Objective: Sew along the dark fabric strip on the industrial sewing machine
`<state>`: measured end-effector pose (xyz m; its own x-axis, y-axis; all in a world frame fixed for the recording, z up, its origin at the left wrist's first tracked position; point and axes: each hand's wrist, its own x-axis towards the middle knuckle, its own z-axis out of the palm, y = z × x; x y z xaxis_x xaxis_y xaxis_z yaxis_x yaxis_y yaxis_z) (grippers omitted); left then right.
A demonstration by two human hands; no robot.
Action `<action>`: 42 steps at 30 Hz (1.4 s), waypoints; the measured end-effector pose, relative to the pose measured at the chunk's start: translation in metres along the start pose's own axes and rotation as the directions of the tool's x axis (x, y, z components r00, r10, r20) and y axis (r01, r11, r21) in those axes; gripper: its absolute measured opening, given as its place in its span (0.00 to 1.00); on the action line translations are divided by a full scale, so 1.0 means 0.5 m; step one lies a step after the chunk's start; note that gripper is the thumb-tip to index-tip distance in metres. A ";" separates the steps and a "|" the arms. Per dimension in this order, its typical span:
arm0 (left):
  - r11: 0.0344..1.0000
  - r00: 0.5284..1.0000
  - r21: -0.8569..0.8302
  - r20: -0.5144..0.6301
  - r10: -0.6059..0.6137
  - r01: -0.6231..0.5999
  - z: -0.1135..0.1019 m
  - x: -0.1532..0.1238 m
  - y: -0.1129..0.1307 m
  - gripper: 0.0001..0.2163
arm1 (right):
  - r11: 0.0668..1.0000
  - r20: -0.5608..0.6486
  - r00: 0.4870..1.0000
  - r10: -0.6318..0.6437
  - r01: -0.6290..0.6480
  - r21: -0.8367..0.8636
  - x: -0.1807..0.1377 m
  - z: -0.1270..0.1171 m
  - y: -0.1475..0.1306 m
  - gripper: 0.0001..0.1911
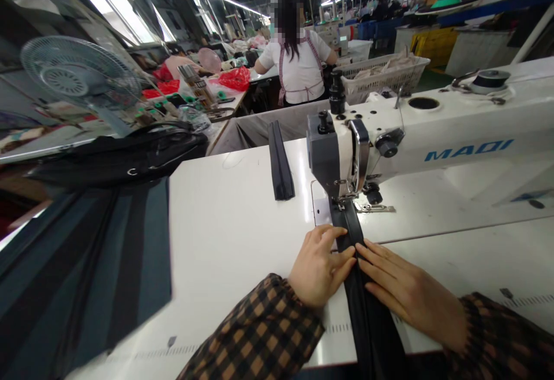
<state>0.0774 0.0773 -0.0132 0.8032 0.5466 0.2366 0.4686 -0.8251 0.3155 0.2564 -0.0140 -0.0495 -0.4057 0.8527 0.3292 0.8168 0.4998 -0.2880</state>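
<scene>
A long black strip [362, 310] lies on the white surface [229, 241], its far end under the needle part of a sewing machine [433, 126]. The strip is smooth and a bit shiny, with a raised line down its middle, and it gets wider and looser at the near end. Its long way runs from the needle back toward the person, leaning a little to the right as it comes near. The left hand [318, 264] has its fingers half bent, with the tips on the strip; I cannot tell if it pinches it. The right hand [409, 287] is open, with straight fingers close together, their tips resting on the strip. Big blue letters on the machine say "MAQI". To the left of the machine lies a short black strip [281, 163]. Farther left are dark blue cloth [145, 253] with black bands, a black bag [125, 155] and a fan [71, 79].
</scene>
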 end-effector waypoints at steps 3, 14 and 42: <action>0.999 0.997 -0.006 -0.063 0.033 -0.033 0.022 -0.014 -0.011 0.11 | 0.980 -0.081 0.978 0.190 -0.184 0.074 0.002 0.012 0.011 0.18; 0.992 0.999 0.128 0.036 -0.019 0.015 0.059 -0.035 0.016 0.19 | 0.970 0.043 0.991 0.129 -0.117 -0.215 0.022 0.023 0.016 0.25; 0.962 0.990 0.250 0.055 -0.131 0.114 0.070 0.018 0.008 0.22 | 0.962 -0.018 0.992 0.122 -0.123 -0.243 0.056 0.052 0.021 0.23</action>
<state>0.0993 0.0739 -0.0421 0.7538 0.6416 0.1419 0.6337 -0.7669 0.1009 0.2428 0.0193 -0.0667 -0.2954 0.9044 0.3079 0.9355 0.3392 -0.0989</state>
